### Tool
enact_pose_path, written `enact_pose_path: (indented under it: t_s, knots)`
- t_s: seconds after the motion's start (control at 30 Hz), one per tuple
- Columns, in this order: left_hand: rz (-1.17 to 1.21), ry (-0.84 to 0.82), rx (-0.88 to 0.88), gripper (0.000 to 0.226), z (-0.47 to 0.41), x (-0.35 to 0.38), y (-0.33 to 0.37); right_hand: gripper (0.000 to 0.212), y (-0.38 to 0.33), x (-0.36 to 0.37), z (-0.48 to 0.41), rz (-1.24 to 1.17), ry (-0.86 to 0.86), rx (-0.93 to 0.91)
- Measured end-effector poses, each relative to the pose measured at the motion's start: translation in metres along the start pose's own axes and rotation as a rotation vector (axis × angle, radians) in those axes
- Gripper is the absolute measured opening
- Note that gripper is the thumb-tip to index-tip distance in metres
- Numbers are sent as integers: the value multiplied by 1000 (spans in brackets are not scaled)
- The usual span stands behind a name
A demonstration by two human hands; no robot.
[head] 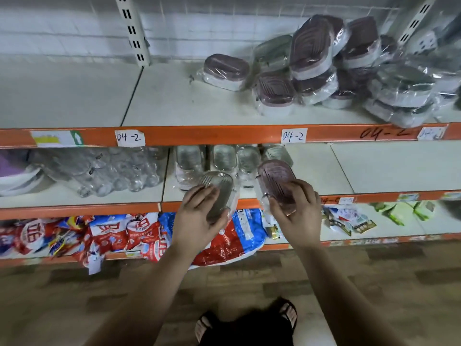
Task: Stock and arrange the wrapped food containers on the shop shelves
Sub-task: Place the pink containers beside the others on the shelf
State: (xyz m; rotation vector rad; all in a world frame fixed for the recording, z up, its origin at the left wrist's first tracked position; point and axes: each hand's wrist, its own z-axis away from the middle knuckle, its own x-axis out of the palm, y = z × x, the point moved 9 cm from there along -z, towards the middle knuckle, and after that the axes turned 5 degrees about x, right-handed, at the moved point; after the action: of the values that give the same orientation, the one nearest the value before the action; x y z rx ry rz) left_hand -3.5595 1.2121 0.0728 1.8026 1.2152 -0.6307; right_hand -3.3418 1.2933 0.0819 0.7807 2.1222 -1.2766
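Note:
My left hand grips a wrapped container with a grey-green lid at the front edge of the middle shelf. My right hand grips a wrapped container with a pink lid just to its right. Behind them a row of several grey-lidded wrapped containers stands on the middle shelf. On the top shelf a loose pile of wrapped pink-lidded and grey-lidded containers lies at the right.
Clear plastic jars in wrap fill the middle shelf's left part. Red, white and blue packets crowd the bottom shelf, with a few more packets to the right. An upright shelf post rises at the back. My feet in sandals stand on the wooden floor.

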Motion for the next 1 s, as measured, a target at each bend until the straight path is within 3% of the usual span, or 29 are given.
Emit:
enact_pose_path:
  t_s: [0.33,0.53,0.73,0.9,1.0]
  knots:
    - [-5,48,-34,48,-50,112,33,45,116,4,-25,-7,-17,61]
    - [-119,-68,-171,52,-111,183,19,42,189,10,-38,4,-55,65]
    - [-244,-42,-229,55,-145,221,-7,47,241,24,-42,-2,-133,71]
    - [-461,-171,-332,62,-141,255,-14,45,274,30,-52,-23,-124,77]
    - [-433,-93,-290,59,-141,260,8,44,292,36,-64,-20,-127,86]
